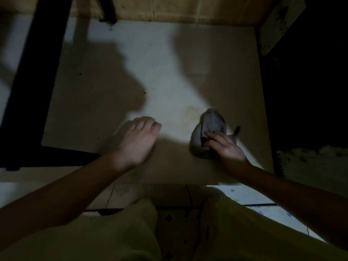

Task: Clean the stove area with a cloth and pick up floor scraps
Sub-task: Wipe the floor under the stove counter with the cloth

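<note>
Down at the near edge of a pale worktop point(160, 63), the person's right hand point(226, 146) grips a bunched grey cloth point(209, 127), fingers curled into its folds and pressing it onto the surface. The cloth sits toward the right side of the worktop, just beside a faint yellowish stain point(191, 112) that lies on its left. The left hand point(138, 140) is well apart from the cloth, low over the worktop with its knuckles up and its fingers tucked under. It is blurred, and I cannot tell whether it holds anything or merely makes a loose fist.

The light is dim, and both arms throw broad shadows across the slab. A few dark specks point(144, 93) dot the surface. A black frame point(33, 72) runs along the left side, and a tan tiled wall point(178, 8) closes off the back. Below the worktop's edge show the tiled floor point(254, 196) and the person's yellow-green trousers point(235, 232).
</note>
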